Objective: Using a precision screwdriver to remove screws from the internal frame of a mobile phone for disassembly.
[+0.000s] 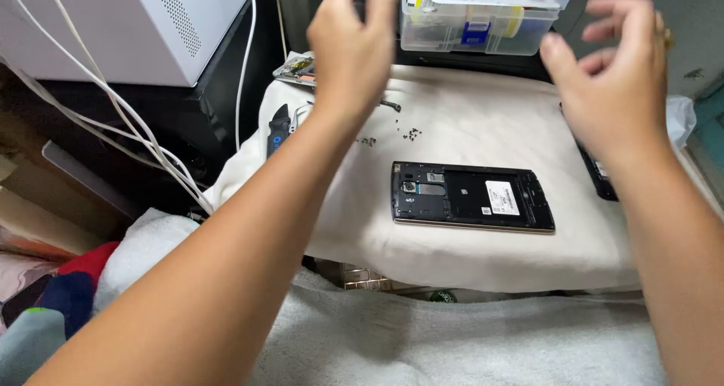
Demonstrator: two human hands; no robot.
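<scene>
Hands fill the head view: the left hand grips a dark thing, mostly hidden by its fingers and cut off at the top edge, just beside the clear plastic box, while the right hand hangs loose and holds nothing above the cloth. One phone lies back-off and face down mid-cloth on the desk, a second dark part is half hidden under the right wrist, and a scatter of tiny screws, too small to count, lies near the left wrist. Three white cables run off the left edge, and a blue-handled tool pokes out beside the left forearm.
</scene>
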